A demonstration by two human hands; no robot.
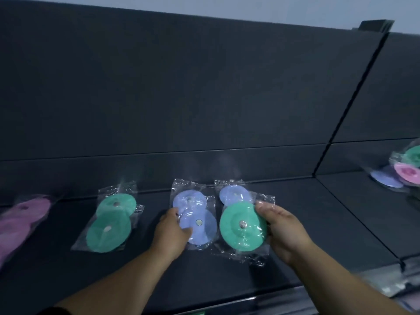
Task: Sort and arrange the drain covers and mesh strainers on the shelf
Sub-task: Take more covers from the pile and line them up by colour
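Lower centre: left hand (171,233) pinches a bagged blue round rubbery drain cover (201,228); right hand (281,228) grips a bagged green round drain cover (241,226), perhaps lifted.

Shelf deck (295,223): matte dark grey, across the lower half of the frame. Back panel (181,87): same grey, upright, filling the centre, with a slanted divider (351,105) at right. Pale wall strip (227,5) along the top edge; light dim, bluish.

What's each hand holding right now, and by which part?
The right hand grips the bagged green cover by its right edge. The left hand holds the front blue cover at its left edge.
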